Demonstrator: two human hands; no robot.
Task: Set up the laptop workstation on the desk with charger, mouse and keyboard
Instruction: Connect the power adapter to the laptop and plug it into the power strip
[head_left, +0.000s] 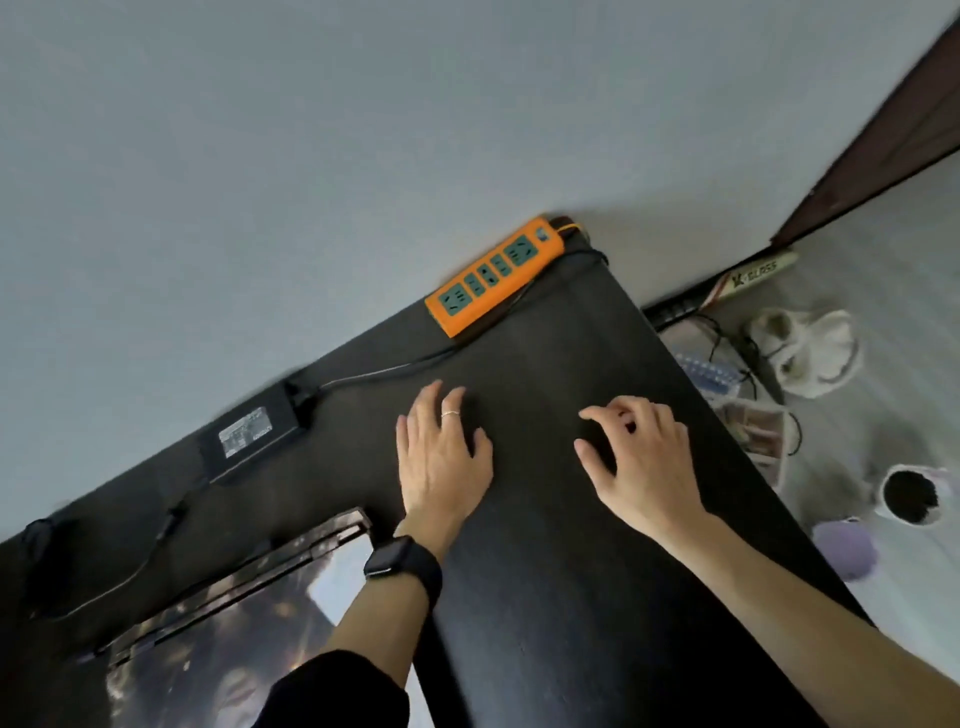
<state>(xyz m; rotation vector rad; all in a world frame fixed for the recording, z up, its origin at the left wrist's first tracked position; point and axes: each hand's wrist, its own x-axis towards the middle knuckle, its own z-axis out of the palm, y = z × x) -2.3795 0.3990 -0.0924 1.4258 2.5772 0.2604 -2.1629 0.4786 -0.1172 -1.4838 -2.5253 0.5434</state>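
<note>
Below the orange plastic power strip (496, 275), our left grip (441, 457) lies flat and our right grip (639, 457) is loosely curled. Both are empty, so we should press the black counter (545, 597) evenly.

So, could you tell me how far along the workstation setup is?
Early. The black rectangular charger brick lies on the dark desk; the orange power strip shows empty sockets. Left hand and right hand hold nothing. Laptop, mouse, keyboard: none clearly visible.

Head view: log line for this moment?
left hand flat on desk | right hand empty | charger brick, power strip along wall
</note>
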